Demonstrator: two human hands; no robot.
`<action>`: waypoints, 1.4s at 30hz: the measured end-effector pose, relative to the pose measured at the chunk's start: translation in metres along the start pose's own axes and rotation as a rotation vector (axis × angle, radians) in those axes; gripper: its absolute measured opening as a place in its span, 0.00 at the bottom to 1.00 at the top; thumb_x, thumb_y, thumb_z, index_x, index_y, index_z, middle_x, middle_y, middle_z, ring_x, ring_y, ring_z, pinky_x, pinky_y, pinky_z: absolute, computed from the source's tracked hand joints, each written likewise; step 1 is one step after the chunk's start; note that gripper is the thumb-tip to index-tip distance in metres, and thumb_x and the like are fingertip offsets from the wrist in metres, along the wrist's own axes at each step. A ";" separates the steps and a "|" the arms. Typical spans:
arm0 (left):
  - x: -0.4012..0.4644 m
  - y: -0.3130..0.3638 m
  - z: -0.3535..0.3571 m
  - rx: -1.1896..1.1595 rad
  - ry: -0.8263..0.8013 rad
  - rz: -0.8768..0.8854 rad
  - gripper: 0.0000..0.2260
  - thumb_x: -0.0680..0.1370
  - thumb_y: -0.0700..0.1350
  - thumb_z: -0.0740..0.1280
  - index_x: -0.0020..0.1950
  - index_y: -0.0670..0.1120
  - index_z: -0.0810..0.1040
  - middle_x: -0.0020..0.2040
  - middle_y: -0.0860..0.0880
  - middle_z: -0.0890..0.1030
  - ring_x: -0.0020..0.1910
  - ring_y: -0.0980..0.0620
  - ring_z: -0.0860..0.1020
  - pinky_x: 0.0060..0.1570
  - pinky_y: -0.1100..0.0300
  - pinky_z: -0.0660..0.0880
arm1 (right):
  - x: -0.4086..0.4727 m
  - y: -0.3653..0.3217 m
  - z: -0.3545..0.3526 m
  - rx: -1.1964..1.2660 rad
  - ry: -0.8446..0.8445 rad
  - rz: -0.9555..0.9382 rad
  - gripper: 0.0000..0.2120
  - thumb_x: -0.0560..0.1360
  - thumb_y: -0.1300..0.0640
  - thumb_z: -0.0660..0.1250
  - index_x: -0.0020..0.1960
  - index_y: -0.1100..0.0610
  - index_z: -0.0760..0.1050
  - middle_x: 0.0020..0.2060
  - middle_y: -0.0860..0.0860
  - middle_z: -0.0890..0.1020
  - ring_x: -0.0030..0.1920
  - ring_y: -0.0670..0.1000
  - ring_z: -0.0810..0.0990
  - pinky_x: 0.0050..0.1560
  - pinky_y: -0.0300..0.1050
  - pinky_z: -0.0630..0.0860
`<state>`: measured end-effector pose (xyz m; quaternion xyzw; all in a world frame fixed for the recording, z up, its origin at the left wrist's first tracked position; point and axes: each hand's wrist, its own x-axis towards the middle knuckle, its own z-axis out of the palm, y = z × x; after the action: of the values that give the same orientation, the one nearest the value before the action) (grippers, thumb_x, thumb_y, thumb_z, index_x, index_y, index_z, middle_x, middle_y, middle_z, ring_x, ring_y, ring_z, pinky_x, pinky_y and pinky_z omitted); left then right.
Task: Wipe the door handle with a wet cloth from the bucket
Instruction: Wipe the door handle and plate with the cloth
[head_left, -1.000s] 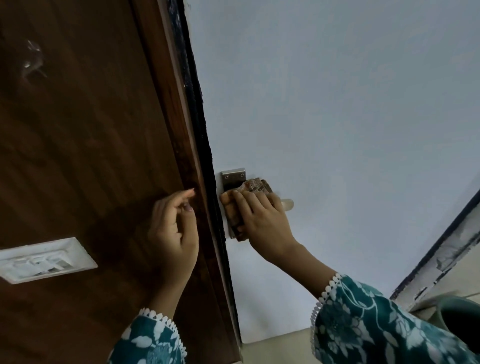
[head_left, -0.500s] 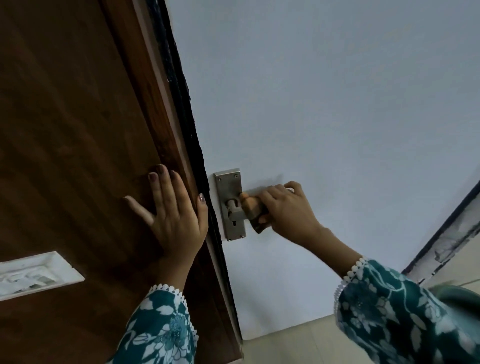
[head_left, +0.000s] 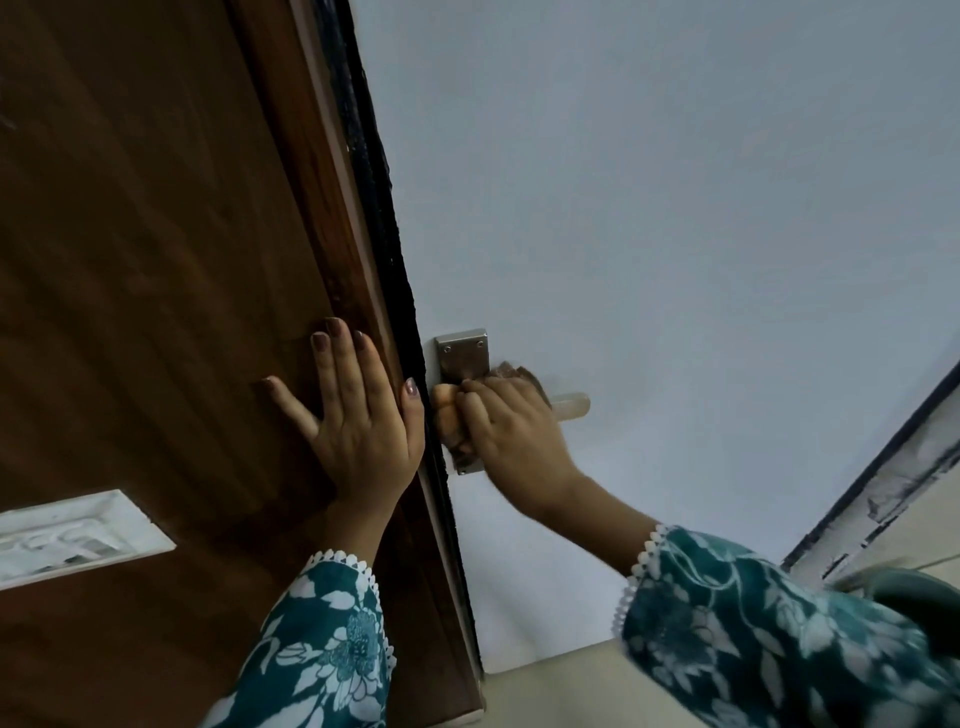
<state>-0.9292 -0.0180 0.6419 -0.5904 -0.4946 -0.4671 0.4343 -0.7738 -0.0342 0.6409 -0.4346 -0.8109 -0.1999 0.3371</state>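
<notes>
Fingers (head_left: 488, 410) of my right hand (head_left: 511, 431) are curled closed around a brown cloth (head_left: 514, 375), pressing it onto the door handle (head_left: 570, 405) close to where it meets the metal plate (head_left: 464, 356). A small tuft of cloth pokes out above my knuckles, and more of it shows below my thumb, against the lower part of the plate. Only the pale, rounded far end of the handle sticks out to the right of my hand; the rest is covered by hand and cloth.

My left hand (head_left: 358, 421) lies flat and open on the dark wooden door (head_left: 145, 260), left of the handle, with its fingers spread and pointing up and the palm pressed to the wood. Its little finger reaches the black edge of the door, just beside my right thumb.

The light wall (head_left: 649, 208) fills the right side behind the handle. Both wrists wear teal flowered sleeves (head_left: 753, 623) with white scalloped trim. A white rectangular fitting (head_left: 72, 535) sits on the wood at lower left. A rounded dark green object (head_left: 919, 597), partly cut off and blurred, shows at the lower right edge; I cannot tell what it is.
</notes>
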 end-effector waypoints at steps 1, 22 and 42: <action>0.000 0.000 0.000 -0.002 0.002 0.006 0.31 0.79 0.46 0.60 0.77 0.39 0.50 0.72 0.38 0.61 0.77 0.47 0.48 0.71 0.37 0.41 | 0.001 -0.006 0.002 -0.012 0.012 0.007 0.16 0.79 0.61 0.54 0.45 0.61 0.80 0.45 0.55 0.85 0.49 0.55 0.83 0.55 0.48 0.75; 0.003 -0.002 0.004 0.022 0.019 0.019 0.30 0.79 0.46 0.60 0.76 0.39 0.50 0.72 0.38 0.61 0.77 0.47 0.48 0.71 0.38 0.42 | -0.060 0.060 -0.008 1.302 0.169 1.131 0.06 0.77 0.66 0.61 0.48 0.60 0.77 0.37 0.56 0.79 0.38 0.55 0.77 0.30 0.41 0.72; 0.003 0.000 0.003 -0.004 0.009 0.022 0.30 0.80 0.47 0.57 0.77 0.40 0.47 0.72 0.37 0.59 0.77 0.48 0.46 0.71 0.38 0.41 | -0.017 -0.029 0.015 1.718 0.299 1.481 0.07 0.78 0.65 0.61 0.44 0.64 0.77 0.43 0.59 0.80 0.52 0.59 0.79 0.59 0.54 0.76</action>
<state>-0.9289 -0.0145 0.6439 -0.5947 -0.4853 -0.4658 0.4404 -0.7969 -0.0504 0.6179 -0.4035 -0.1763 0.6183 0.6510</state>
